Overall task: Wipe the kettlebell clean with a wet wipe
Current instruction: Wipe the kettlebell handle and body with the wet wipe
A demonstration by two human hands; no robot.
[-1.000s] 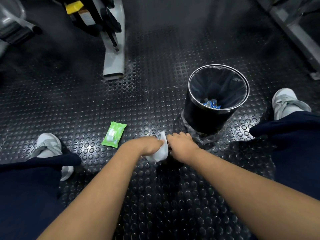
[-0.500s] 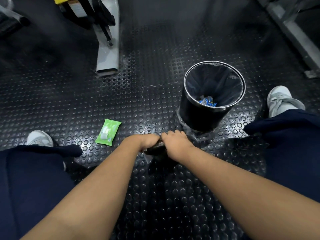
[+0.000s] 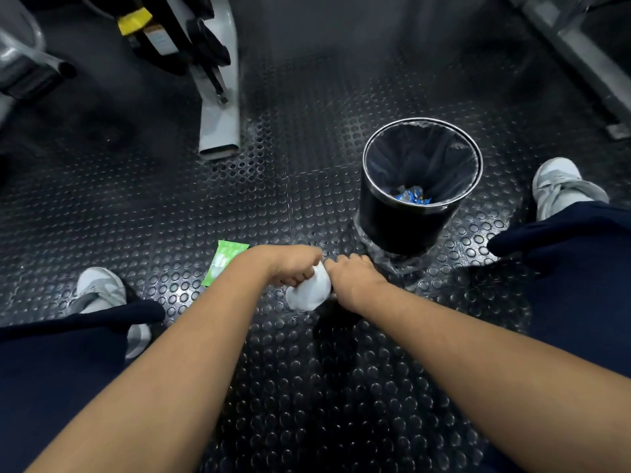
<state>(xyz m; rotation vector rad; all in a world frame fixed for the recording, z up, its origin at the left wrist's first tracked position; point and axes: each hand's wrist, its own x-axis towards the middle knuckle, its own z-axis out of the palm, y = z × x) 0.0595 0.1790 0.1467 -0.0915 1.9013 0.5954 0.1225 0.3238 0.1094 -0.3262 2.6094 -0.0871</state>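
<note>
Studded black rubber floor (image 3: 307,387) fills the frame edge to edge. Your legs in navy trousers (image 3: 51,377) enter from the lower left and right, knees spread. Both bare forearms (image 3: 191,353) run up from the bottom edge and meet just below centre. Upper left: grey machine frame (image 3: 218,124) with black parts and a yellow tag, foot resting on the floor. Upper right: a grey metal rail (image 3: 580,59) runs diagonally to the edge. Right of centre: round black bin (image 3: 403,227), upright, chrome rim, dark liner, with clear plastic bunched at its base. Grey shoes: one (image 3: 99,288) at mid left, one (image 3: 556,182) at mid right beyond the bin. Left grip (image 3: 293,264), just below centre, is closed around the white wet wipe (image 3: 309,291), which hangs bunched beneath the fingers. Right grip (image 3: 355,278) sits just beside it, knuckles up, fingers curled down onto the kettlebell (image 3: 336,314). Kettlebell: on the floor directly under both grips, between your feet, only a dark patch showing below the wipe and wrist; shape not readable. Wipe touches it at the upper left side. Green wipe packet (image 3: 223,261) lies flat on the floor, partly behind your left wrist. Blue wrapper (image 3: 411,194) lies in the bin bottom.
</note>
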